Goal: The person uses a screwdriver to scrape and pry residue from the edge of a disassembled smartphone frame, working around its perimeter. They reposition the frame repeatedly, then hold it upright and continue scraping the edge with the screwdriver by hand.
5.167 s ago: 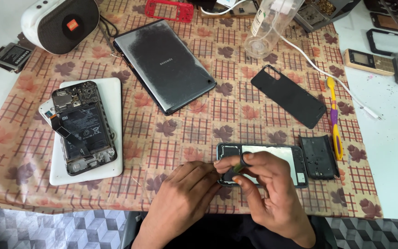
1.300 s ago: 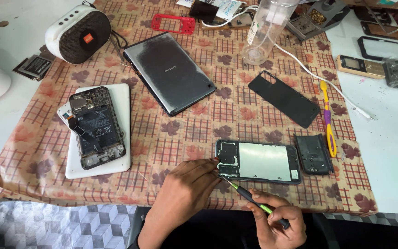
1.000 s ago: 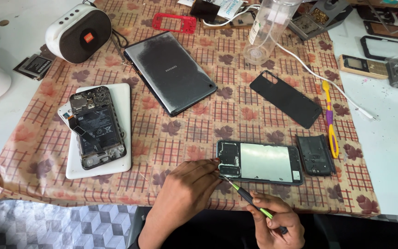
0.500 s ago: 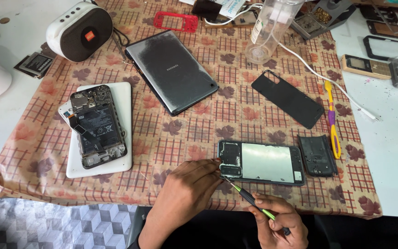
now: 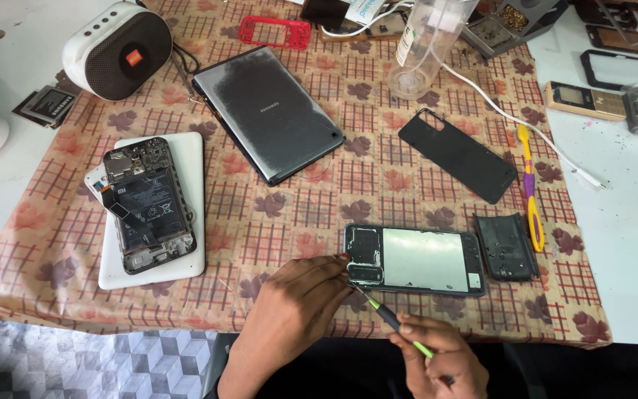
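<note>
Two hands: left [image 5: 297,307] pinning opened phone [image 5: 413,259], right [image 5: 441,362] gripping green screwdriver [image 5: 393,325].

two opened phones [image 5: 413,259], one tablet [image 5: 268,113], one screwdriver [image 5: 391,323]

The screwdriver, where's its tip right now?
In the head view, the screwdriver, in the right hand, has its tip at the opened phone's near-left corner, beside the left hand's fingertips.
</note>
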`<act>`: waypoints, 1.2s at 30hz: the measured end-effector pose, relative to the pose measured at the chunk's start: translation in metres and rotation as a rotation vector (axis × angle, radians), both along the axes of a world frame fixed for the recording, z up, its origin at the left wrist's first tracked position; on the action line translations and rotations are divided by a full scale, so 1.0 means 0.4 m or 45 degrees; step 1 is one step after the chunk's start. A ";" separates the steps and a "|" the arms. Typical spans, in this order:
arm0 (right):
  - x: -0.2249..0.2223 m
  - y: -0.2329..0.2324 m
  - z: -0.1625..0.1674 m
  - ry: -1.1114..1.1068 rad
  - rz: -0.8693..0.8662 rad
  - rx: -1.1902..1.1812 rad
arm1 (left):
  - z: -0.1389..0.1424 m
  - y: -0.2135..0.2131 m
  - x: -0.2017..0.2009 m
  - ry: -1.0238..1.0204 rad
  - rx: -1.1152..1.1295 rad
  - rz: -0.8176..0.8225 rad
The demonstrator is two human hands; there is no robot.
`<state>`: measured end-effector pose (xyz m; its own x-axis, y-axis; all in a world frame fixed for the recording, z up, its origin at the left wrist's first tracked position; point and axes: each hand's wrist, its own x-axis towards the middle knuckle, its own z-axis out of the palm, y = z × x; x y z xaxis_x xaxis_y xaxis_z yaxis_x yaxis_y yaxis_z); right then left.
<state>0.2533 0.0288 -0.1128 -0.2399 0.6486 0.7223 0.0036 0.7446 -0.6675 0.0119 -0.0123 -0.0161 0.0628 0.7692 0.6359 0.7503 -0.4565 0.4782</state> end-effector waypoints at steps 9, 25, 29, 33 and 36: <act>-0.020 -0.032 -0.008 -0.287 -0.126 0.335 | -0.002 0.002 -0.002 0.048 0.037 -0.008; 0.032 -0.043 -0.089 -0.466 -0.147 0.450 | 0.015 0.005 0.010 0.033 -0.040 0.089; 0.084 -0.033 -0.023 -0.438 -0.235 0.160 | 0.009 0.004 0.005 0.051 -0.093 0.061; 0.164 0.020 0.017 -0.403 0.387 -0.105 | 0.000 0.002 0.001 0.140 -0.061 0.067; 0.172 0.029 -0.017 -0.047 0.075 -0.209 | -0.003 0.009 -0.003 0.166 -0.082 0.076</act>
<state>0.3222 0.0404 -0.1195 -0.3052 0.7411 0.5980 -0.0105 0.6253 -0.7803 0.0106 -0.0089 -0.0175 0.0946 0.8128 0.5748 0.8328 -0.3809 0.4016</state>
